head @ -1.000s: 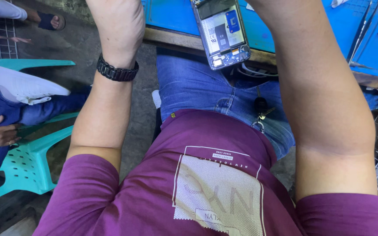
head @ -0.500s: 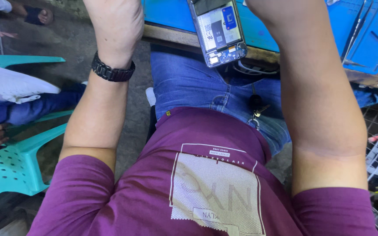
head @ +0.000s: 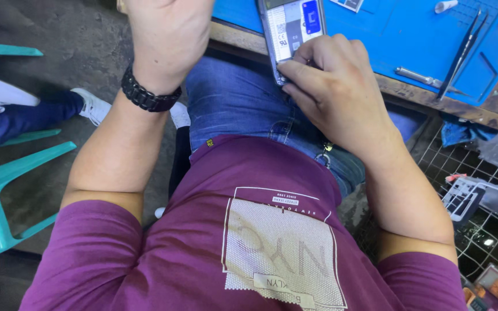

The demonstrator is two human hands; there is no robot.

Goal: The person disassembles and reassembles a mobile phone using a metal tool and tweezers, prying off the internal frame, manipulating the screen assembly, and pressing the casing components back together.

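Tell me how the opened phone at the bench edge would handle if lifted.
The opened phone looks thin, flat and stiff, probably light. Its exposed insides seem fragile. Overhanging the blue mat, it might tip off if the right hand let go.

Opened phone (head: 291, 29), back cover off, innards showing, overhanging blue mat edge

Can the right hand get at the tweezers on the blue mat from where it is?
Probably yes. The right hand rests on the opened phone, and the tweezers lie uncovered on the blue mat to its right, with nothing between them.
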